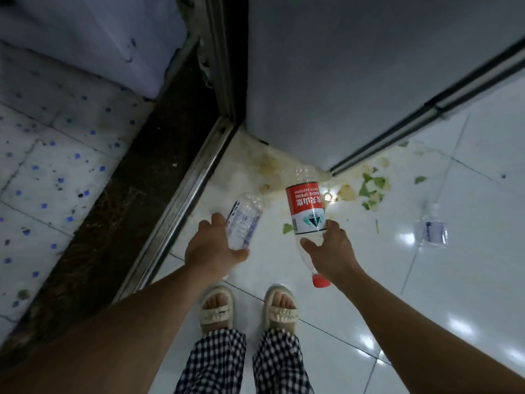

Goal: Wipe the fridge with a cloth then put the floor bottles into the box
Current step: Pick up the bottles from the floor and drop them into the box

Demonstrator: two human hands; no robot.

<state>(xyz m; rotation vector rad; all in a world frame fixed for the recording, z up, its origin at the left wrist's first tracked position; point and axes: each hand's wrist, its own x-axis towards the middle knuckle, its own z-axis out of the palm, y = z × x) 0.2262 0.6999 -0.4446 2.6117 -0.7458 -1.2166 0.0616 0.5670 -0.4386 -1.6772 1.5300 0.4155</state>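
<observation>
Bottle collection is in hand; the fridge (pixel 341 66) stands directly ahead. The left hand (pixel 211 248) is closed around a clear bottle (pixel 245 220) with a pale label. The right hand (pixel 331 251) clasps a red-labelled bottle (pixel 306 211), its red cap (pixel 321 280) pointing toward the person. A third bottle (pixel 433 230) lies on the tiled floor (pixel 468 280) well to the right, apparently uncapped, though blur prevents certainty. Green scraps (pixel 372 189) and staining lie by the fridge base. No box is visible; the next move requires locating it and depositing both bottles.
</observation>
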